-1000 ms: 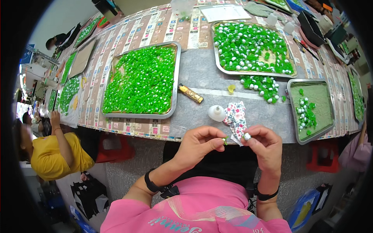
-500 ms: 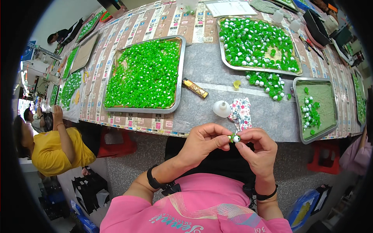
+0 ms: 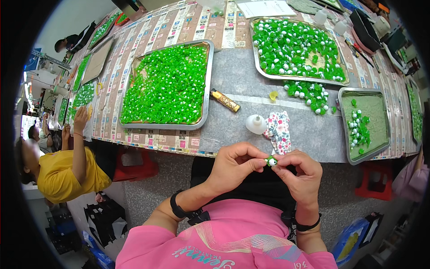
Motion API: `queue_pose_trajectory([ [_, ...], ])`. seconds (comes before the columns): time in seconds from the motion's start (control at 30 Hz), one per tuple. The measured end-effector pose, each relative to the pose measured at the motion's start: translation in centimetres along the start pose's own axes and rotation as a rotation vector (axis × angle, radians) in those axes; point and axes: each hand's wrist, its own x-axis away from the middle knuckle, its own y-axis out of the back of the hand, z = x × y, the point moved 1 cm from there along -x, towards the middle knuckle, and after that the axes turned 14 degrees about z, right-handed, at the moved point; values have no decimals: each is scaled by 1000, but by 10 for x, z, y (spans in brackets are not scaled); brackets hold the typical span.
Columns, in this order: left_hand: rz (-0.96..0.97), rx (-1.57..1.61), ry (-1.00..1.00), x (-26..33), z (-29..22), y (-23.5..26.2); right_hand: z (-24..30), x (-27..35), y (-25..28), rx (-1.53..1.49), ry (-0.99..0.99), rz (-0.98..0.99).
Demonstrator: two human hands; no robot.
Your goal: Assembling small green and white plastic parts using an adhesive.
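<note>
My left hand (image 3: 235, 165) and my right hand (image 3: 302, 172) meet just below the table's front edge. Between their fingertips they pinch a small green piece with a white bead (image 3: 271, 161). Right above them on the grey table (image 3: 233, 80) lie a flowered cloth (image 3: 278, 131) and a small white cone-shaped bottle (image 3: 255, 124). A loose heap of green and white pieces (image 3: 310, 93) lies further back, to the right.
A big metal tray of green pieces (image 3: 168, 85) stands at the left. Another tray (image 3: 295, 47) sits at the back, a third (image 3: 363, 123) at the right. A gold lighter (image 3: 225, 100) lies between. A person in yellow (image 3: 67, 170) works at my left.
My hands have drawn together, from slightly apart to both pinching the small piece. The view has tilted a little, and the table now sits higher in the picture.
</note>
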Motion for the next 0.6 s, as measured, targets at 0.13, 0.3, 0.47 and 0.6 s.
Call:
queue_pose_trajectory([
  [0.13, 11, -43, -22, 0, 1, -1, 2, 3, 1, 55, 4, 10],
  [0.3, 52, -117, -75, 0, 2, -2, 6, 8, -2, 101, 20, -19],
  [0.47, 32, -147, -80, 0, 2, -7, 1, 13, 1, 94, 52, -4],
  [0.6, 64, -85, -67, -1, -1, -8, 2, 15, 1, 81, 76, -7],
])
